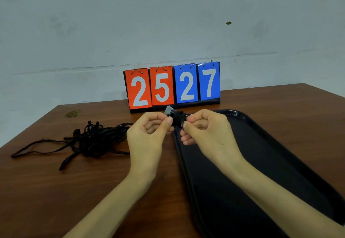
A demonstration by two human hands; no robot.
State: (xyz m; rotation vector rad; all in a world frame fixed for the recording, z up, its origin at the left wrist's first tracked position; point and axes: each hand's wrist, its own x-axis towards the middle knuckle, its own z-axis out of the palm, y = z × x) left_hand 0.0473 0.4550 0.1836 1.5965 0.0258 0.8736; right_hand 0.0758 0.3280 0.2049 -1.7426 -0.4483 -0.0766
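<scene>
Bundled black cord [178, 119] with a grey tip sits pinched between left hand [149, 131] and right hand [203, 128], fingers curled round it, held above tray [280, 153] edge, likely for placing; loose cords pile [89, 138] waits left on table [56, 191]

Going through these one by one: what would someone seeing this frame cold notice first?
The flip scoreboard at the back of the table stands out first, its red cards reading 25 and its blue cards 27. Just in front of it, the left hand and right hand pinch a small black bundle with a grey end above the black tray. Tangled black cords lie to the left.
</scene>
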